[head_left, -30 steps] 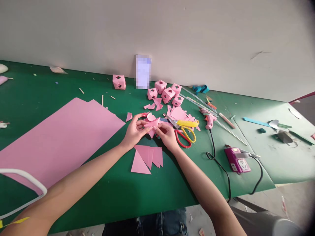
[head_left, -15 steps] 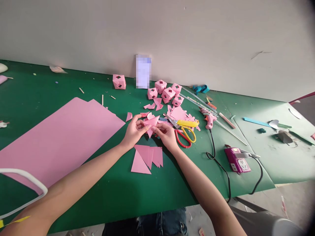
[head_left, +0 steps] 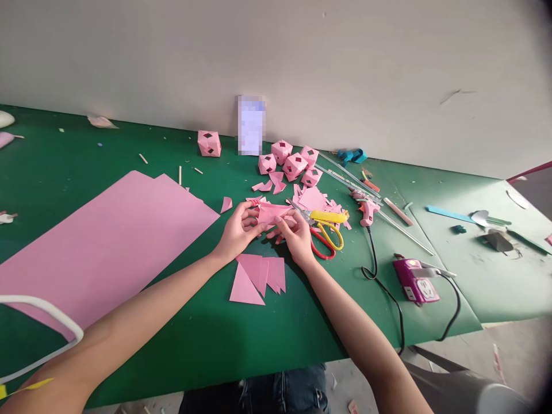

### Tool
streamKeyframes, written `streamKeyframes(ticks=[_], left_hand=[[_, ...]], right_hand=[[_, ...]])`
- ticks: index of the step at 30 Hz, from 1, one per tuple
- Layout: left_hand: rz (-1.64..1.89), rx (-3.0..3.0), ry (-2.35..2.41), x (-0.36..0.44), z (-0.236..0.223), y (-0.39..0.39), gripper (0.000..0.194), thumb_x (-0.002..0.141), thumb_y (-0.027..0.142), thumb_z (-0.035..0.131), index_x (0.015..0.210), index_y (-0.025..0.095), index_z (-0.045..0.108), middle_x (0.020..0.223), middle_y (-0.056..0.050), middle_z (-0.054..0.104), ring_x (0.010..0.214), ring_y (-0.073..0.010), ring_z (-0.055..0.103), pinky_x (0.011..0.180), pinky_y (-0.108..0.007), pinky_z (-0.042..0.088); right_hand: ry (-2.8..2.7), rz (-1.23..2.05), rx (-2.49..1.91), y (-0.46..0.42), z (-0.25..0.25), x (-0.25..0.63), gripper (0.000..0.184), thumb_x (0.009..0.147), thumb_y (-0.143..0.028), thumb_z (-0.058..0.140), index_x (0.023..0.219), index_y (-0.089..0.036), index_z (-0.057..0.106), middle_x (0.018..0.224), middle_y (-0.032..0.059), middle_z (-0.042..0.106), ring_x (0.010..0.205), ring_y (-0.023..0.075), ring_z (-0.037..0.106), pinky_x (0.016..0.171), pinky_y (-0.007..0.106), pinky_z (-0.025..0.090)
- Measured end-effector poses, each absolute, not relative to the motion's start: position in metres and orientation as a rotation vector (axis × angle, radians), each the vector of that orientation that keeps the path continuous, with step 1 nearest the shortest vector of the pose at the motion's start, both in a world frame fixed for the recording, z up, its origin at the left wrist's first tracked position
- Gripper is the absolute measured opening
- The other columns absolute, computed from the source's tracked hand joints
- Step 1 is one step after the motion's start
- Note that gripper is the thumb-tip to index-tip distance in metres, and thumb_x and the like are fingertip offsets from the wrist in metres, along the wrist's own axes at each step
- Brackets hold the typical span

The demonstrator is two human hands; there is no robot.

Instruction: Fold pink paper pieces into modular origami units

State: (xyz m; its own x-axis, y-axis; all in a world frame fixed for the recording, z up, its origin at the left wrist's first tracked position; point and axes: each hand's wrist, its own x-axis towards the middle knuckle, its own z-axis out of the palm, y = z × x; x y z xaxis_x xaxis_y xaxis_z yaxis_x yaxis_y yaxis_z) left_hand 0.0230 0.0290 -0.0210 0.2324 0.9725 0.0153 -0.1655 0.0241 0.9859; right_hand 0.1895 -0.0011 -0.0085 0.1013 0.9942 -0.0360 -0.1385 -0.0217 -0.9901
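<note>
Between my two hands is a piece of folded pink paper (head_left: 272, 213), held above the green table. My left hand (head_left: 239, 230) pinches its left side, and my right hand (head_left: 295, 234) grips the right side between thumb and fingers. Several cut pink paper pieces (head_left: 250, 280) lie just below the hands. Beside my right hand rest scissors (head_left: 331, 237) with red and yellow handles, and a yellow utility knife (head_left: 328, 217) lies across them. Pink scraps (head_left: 314, 198) are heaped behind; my fingers hide part of the folded paper.
Large pink sheets (head_left: 116, 241) cover the left of the green table (head_left: 181, 356). Several pink paper polyhedra (head_left: 295, 165) stand at the back near a blurred upright panel (head_left: 251, 125). To the right are a pink glue gun (head_left: 366, 210), clear glue sticks and a purple power socket (head_left: 416, 280).
The pink paper has turned from a pointed triangle facing me to a wider shape with a level top edge. Both hands have shifted slightly; the right fingers have changed their hold.
</note>
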Motion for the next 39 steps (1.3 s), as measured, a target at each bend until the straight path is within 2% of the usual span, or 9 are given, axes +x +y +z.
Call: streamKeyframes(ticks=[3, 8, 10, 15, 20, 24, 28, 33, 39], left_hand=[[1.185, 1.112, 0.941, 0.022, -0.0204, 0.0315, 0.059, 0.075, 0.039, 0.089, 0.12, 0.022, 0.056, 0.096, -0.004, 0.069, 0.083, -0.0186, 0.072, 0.065, -0.028, 0.059], [1.21, 1.058, 0.961, 0.0202, -0.0172, 0.0332, 0.059, 0.074, 0.036, 0.09, 0.12, 0.021, 0.057, 0.085, 0.0, 0.069, 0.076, -0.0165, 0.071, 0.071, -0.029, 0.06], [1.204, 1.041, 0.959, 0.0204, -0.0163, 0.0329, 0.062, 0.073, 0.036, 0.091, 0.123, 0.021, 0.056, 0.087, 0.0, 0.071, 0.078, -0.0167, 0.072, 0.073, -0.03, 0.061], [1.141, 1.034, 0.892, 0.0213, -0.016, 0.0324, 0.067, 0.072, 0.037, 0.091, 0.127, 0.021, 0.056, 0.108, -0.007, 0.077, 0.097, -0.0227, 0.076, 0.082, -0.033, 0.062], [1.144, 1.107, 0.911, 0.0206, -0.0179, 0.0307, 0.063, 0.076, 0.041, 0.089, 0.128, 0.021, 0.06, 0.102, -0.008, 0.079, 0.092, -0.0251, 0.078, 0.08, -0.036, 0.063], [1.176, 1.202, 0.964, 0.0202, -0.0185, 0.028, 0.057, 0.078, 0.042, 0.087, 0.125, 0.021, 0.062, 0.102, -0.008, 0.079, 0.095, -0.0268, 0.077, 0.085, -0.039, 0.063], [1.177, 1.272, 0.921, 0.0199, -0.0172, 0.0263, 0.061, 0.076, 0.039, 0.088, 0.127, 0.022, 0.058, 0.116, -0.011, 0.076, 0.114, -0.0292, 0.073, 0.096, -0.042, 0.061], [1.177, 1.26, 0.836, 0.0186, -0.0155, 0.0266, 0.075, 0.072, 0.039, 0.092, 0.133, 0.023, 0.052, 0.132, -0.015, 0.066, 0.125, -0.0293, 0.067, 0.091, -0.037, 0.061], [1.196, 1.185, 0.852, 0.0194, -0.0185, 0.0298, 0.065, 0.075, 0.042, 0.089, 0.126, 0.021, 0.055, 0.12, -0.012, 0.071, 0.116, -0.0261, 0.069, 0.095, -0.037, 0.058]], right_hand=[[-1.047, 1.203, -1.2, -0.0007, -0.0079, 0.1902, 0.047, 0.077, -0.062, 0.082, 0.086, -0.022, 0.059, 0.082, 0.0025, 0.077, 0.061, 0.0172, 0.075, 0.041, 0.02, 0.049], [-1.062, 1.191, -1.223, 0.0006, -0.0087, 0.1925, 0.043, 0.078, -0.058, 0.082, 0.088, -0.019, 0.068, 0.092, 0.0076, 0.08, 0.064, 0.0173, 0.076, 0.044, 0.022, 0.053], [-1.058, 1.192, -1.204, 0.0006, -0.0085, 0.1932, 0.042, 0.079, -0.057, 0.082, 0.088, -0.019, 0.067, 0.095, 0.0076, 0.08, 0.063, 0.0162, 0.075, 0.044, 0.022, 0.053], [-1.042, 1.205, -1.194, 0.0004, -0.0072, 0.1933, 0.04, 0.08, -0.056, 0.081, 0.087, -0.021, 0.066, 0.099, 0.0073, 0.081, 0.063, 0.0156, 0.073, 0.045, 0.023, 0.053], [-1.114, 1.245, -1.199, -0.0007, -0.0046, 0.1926, 0.045, 0.077, -0.058, 0.083, 0.099, -0.021, 0.069, 0.086, 0.0029, 0.078, 0.066, 0.0171, 0.074, 0.049, 0.023, 0.054], [-1.096, 1.292, -1.158, -0.0012, -0.0025, 0.1938, 0.052, 0.082, -0.066, 0.074, 0.109, -0.022, 0.068, 0.083, 0.002, 0.075, 0.068, 0.0172, 0.074, 0.052, 0.024, 0.056], [-1.075, 1.251, -1.181, -0.0003, -0.0046, 0.1932, 0.05, 0.081, -0.064, 0.077, 0.103, -0.02, 0.069, 0.074, 0.0002, 0.071, 0.064, 0.0151, 0.071, 0.051, 0.023, 0.056], [-1.046, 1.231, -1.189, 0.0006, -0.0086, 0.1918, 0.046, 0.078, -0.061, 0.081, 0.095, -0.02, 0.069, 0.072, -0.0005, 0.07, 0.061, 0.0148, 0.069, 0.049, 0.023, 0.055], [-1.053, 1.168, -1.225, 0.0009, -0.0113, 0.1933, 0.045, 0.076, -0.062, 0.082, 0.088, -0.021, 0.068, 0.078, -0.0001, 0.069, 0.054, 0.012, 0.062, 0.045, 0.024, 0.054]])
